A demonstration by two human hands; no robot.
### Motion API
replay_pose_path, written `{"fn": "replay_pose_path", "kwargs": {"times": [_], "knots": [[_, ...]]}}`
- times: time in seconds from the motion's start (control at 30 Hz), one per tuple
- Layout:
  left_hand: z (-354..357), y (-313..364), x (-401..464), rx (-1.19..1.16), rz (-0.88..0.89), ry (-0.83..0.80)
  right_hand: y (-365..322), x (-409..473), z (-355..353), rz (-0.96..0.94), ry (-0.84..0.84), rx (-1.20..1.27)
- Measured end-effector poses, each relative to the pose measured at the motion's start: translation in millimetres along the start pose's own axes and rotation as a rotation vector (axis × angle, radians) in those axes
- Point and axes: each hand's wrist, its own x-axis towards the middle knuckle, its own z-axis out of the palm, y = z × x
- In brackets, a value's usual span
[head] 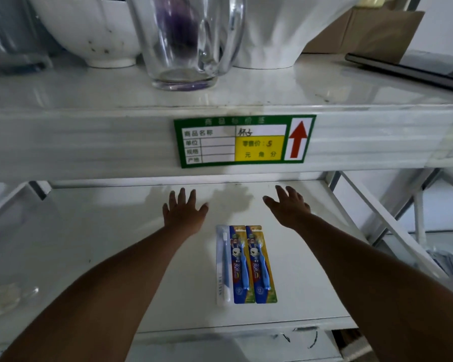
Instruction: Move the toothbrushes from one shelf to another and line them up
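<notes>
Three packaged toothbrushes lie side by side on the lower white shelf (89, 244), handles pointing toward me. The left one is a white and blue toothbrush in a clear pack (223, 265). Beside it lie two blue children's toothbrushes on colourful cards, the middle pack (239, 265) and the right pack (261, 265). My left hand (184, 210) hovers flat with fingers spread, beyond and left of the packs. My right hand (288, 207) is likewise spread, beyond and right of them. Neither hand touches a pack.
The upper shelf (272, 84) carries a clear glass (186, 40), white bowls (89, 30), a cardboard box (372, 32) and a dark flat object (408, 69). A green price label (243, 141) is stuck on its front edge. Metal frame struts (372, 218) stand at the right.
</notes>
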Motion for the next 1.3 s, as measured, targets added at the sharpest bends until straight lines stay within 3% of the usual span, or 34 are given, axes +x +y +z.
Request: {"fn": "replay_pose_path", "kwargs": {"times": [0.27, 0.5, 0.9, 1.3], "knots": [[-27.1, 3.7, -7.8, 0.045, -0.020, -0.051, -19.6, -1.1, -5.0, -0.038, -0.056, -0.021], [-42.1, -30.8, -31.9, -0.007, -0.203, -0.034, -57.7, 6.8, 5.3, -0.205, -0.108, -0.036], [-78.2, -134.4, -199.0, -0.040, -0.830, 0.119, -186.5, -32.7, 49.9, -0.688, -0.330, -0.095], [-89.4, -205.9, -482.9, -0.079, -1.422, 0.226, -330.9, -263.4, 117.3, -1.242, -0.543, -0.152]]}}
